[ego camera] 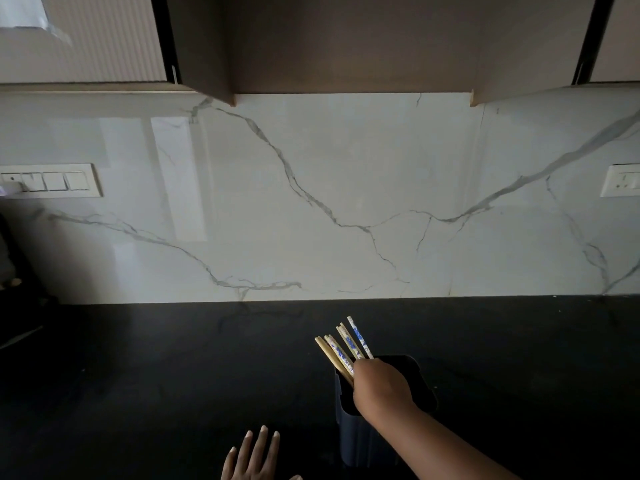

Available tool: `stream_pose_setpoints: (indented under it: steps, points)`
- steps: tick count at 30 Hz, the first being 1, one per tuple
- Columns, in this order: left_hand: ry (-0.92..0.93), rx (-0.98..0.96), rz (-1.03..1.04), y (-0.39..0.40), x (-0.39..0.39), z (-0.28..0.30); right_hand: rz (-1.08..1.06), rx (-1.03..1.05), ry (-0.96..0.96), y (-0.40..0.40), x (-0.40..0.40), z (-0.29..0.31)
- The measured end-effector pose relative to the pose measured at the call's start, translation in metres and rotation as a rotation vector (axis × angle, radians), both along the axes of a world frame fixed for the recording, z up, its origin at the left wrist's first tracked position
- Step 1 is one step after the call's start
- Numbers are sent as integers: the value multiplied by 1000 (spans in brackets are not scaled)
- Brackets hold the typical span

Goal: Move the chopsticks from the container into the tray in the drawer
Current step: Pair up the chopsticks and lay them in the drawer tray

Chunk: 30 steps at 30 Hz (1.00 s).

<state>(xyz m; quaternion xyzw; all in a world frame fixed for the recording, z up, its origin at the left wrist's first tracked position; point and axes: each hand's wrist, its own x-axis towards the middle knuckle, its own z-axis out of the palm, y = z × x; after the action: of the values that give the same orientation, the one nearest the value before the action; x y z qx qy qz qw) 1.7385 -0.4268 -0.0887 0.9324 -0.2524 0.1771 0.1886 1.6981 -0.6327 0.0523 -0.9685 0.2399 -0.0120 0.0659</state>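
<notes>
A dark square container (420, 379) stands on the black countertop (156, 375), right of centre. Several chopsticks (343, 344), pale wood with blue-and-white patterned tops, stick out of it and lean to the left. My right hand (381, 388) reaches into the container's mouth and is closed around the bundle of chopsticks. My left hand (254, 457) shows at the bottom edge, fingers spread and pointing up, holding nothing. The drawer and its tray are out of view.
A white marble backsplash (329, 202) rises behind the counter, with a switch plate (52, 181) at left and a socket (621, 180) at right. Wall cabinets (346, 43) hang overhead. A dark object (14, 271) stands at the far left edge.
</notes>
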Motion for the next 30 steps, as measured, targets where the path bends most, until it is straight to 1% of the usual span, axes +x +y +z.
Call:
stream_pose_setpoints:
  steps: [5,8,10,12,15,18,21,23,24,25,26,27,28,29,30]
  points:
    - [-35,128,-15,-1,7,-9,-24,-7,33,2,6,-2]
    - [-70,138,-14,0,7,-6,-54,8,27,2,9,-2]
    - [-39,151,-40,0,5,-4,-71,10,25,3,10,-2]
    - [29,176,-53,2,4,1,-88,26,18,3,11,-2]
    - [-20,143,-39,4,3,1,-112,76,-23,0,9,1]
    - [27,129,-45,3,3,-2,-129,144,-91,-5,3,11]
    - [54,125,-100,6,2,-2,-86,225,-183,-16,-5,31]
    - [24,191,-134,7,2,-1,-37,287,-256,-29,-11,48]
    - [52,260,-169,4,4,8,-15,332,-298,-35,-15,59]
    - [52,342,-127,3,10,19,7,408,-344,-40,-19,72]
    - [65,322,-94,-2,12,35,36,509,-389,-43,-24,84]
    - [124,245,-88,-12,16,50,62,611,-427,-46,-29,97]
    - [253,157,-84,-16,22,68,84,699,-459,-48,-34,108]
    - [320,122,-100,-23,25,89,104,773,-478,-50,-40,119]
    - [306,27,-164,-34,25,110,126,843,-488,-50,-45,129]
